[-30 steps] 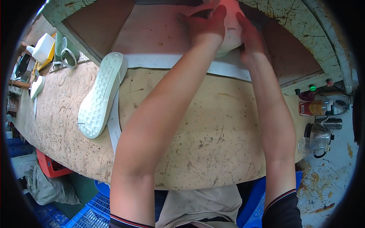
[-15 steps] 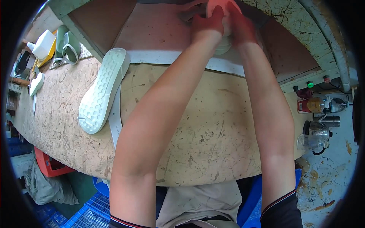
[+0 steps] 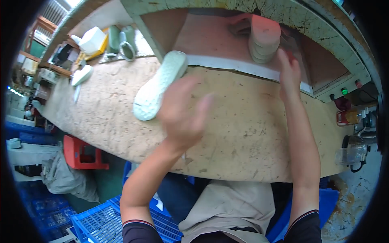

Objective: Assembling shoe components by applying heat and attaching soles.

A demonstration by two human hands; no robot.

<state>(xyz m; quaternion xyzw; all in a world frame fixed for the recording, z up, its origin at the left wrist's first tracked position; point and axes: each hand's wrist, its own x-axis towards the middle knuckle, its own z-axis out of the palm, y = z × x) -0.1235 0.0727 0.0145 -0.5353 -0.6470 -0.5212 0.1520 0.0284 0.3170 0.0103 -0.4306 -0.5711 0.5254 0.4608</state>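
A white shoe sole with a dimpled face up lies at the left-middle of the worktable. My left hand, smeared by motion, hovers at the sole's right edge with thumb and fingers apart; it holds nothing that I can see. Inside the red-lit box at the back, a pale, rounded, layered piece stands; its exact kind is unclear. My right hand is just right of that piece, at the box opening, fingers stretched out and apart from it.
Green shoes, a white bottle and a small white shoe-like piece are at the far left. A glass pot stands on the right. A red stool and blue crate are below the table edge.
Both hands have let go of the pale piece in the box. My left hand has swung back and left toward the sole; my right has drawn slightly out. The view has shifted left.
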